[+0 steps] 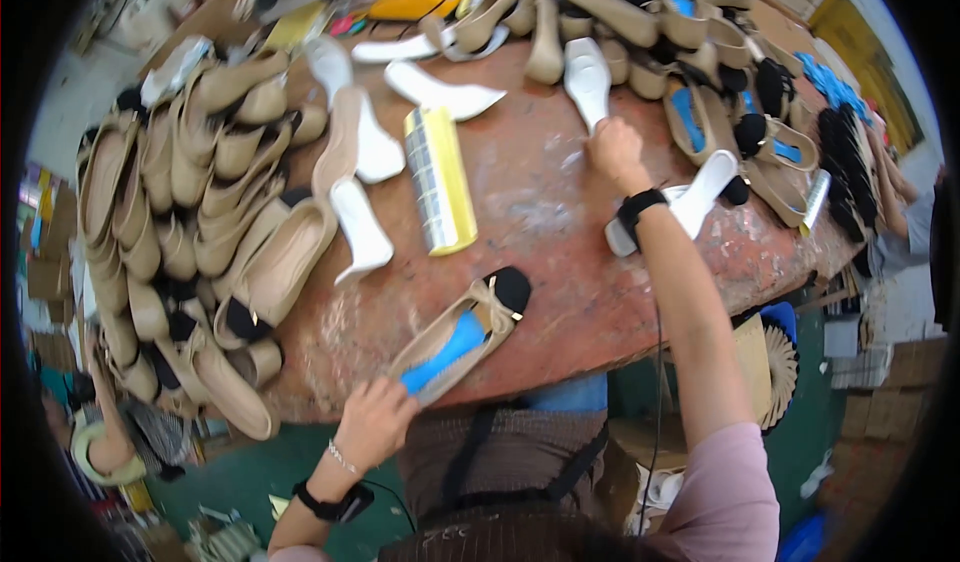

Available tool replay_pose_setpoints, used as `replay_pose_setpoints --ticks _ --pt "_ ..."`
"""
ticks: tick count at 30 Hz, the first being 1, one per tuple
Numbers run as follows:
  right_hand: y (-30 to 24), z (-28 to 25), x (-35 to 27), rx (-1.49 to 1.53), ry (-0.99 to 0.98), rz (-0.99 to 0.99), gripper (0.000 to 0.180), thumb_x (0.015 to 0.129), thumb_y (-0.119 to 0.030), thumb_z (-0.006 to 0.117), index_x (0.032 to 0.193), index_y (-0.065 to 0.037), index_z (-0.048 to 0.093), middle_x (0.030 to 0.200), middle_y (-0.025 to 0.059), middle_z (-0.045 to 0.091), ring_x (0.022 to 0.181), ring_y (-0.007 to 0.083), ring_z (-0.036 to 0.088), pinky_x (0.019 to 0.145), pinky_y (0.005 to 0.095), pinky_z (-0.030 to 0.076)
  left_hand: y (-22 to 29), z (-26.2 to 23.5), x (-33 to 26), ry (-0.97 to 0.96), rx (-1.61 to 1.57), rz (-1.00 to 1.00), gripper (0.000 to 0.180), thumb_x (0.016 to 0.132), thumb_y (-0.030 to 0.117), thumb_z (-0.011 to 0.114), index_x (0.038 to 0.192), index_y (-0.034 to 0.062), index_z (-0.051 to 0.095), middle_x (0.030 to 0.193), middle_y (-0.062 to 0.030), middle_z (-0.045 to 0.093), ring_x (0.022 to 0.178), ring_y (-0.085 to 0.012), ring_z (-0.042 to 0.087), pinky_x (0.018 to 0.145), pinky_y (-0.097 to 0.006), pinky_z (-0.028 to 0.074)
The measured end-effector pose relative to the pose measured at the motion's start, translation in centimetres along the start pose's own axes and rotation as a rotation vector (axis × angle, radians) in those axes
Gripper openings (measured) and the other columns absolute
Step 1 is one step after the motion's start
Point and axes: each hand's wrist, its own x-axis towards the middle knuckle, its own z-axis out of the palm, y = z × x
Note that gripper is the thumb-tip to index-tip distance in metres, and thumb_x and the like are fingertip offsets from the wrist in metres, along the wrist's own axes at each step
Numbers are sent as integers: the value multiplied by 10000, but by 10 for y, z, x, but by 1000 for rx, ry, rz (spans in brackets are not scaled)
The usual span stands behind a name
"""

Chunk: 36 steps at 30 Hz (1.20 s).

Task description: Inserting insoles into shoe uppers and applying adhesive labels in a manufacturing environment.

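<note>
Near the table's front edge, my left hand (378, 417) is closed on the heel end of a beige flat shoe (478, 347). This shoe has a black toe cap and a small bow, and a blue strip lies inside it. Farther off, my right arm is stretched forward. The fingers of my right hand (617, 152) are closed at the narrow lower end of a white insole (588, 77), though the fingertips are partly hidden. More white insoles (708, 190) lie beside my right wrist.
Beige shoes are heaped at the left (215, 182) and far right (700, 22) of the worn reddish table (540, 202). Between them lie a yellow-and-grey printed roll (440, 182) and white insoles (445, 90). Other people's arms show at both sides.
</note>
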Motion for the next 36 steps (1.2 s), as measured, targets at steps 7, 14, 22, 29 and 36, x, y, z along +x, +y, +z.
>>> replay_pose_setpoints --ticks 7,14,22,29,36 --pt "-27 -103 -56 1063 113 -71 661 906 -83 562 1533 -168 369 948 130 688 840 271 712 724 406 602 -2 32 -5 251 -164 -249 227 715 81 778 929 65 705 1456 -199 502 1311 -437 485 1039 -484 449" --pt "1 -202 -236 1535 177 -83 411 1006 -138 558 1324 122 528 1413 265 524 1246 337 591 947 410 529 -24 39 -14 312 -350 -231 151 685 21 763 821 84 740 1444 -205 523 1210 -402 591 972 -440 507" --pt "-46 -138 -297 1826 218 305 636 991 -264 574 1489 67 357 1396 276 507 1116 273 621 946 404 514 -38 43 -35 277 -351 -254 308 656 1 774 950 78 723 1465 -212 486 1282 -405 535 1010 -447 496" --pt "-67 -150 -287 1708 -23 233 597 1036 -389 460 1459 27 396 1202 216 602 927 213 609 802 389 544 -20 38 -13 376 -412 -387 520 739 225 848 1209 79 680 1469 -247 476 1352 -445 461 1136 -514 359" --pt "-122 -140 -288 988 -13 -613 330 914 -186 605 1174 15 633 1132 210 625 986 388 617 875 477 491 27 13 13 327 -1417 -561 660 852 484 735 1222 -46 602 1070 -120 669 916 -240 682 811 -374 561"
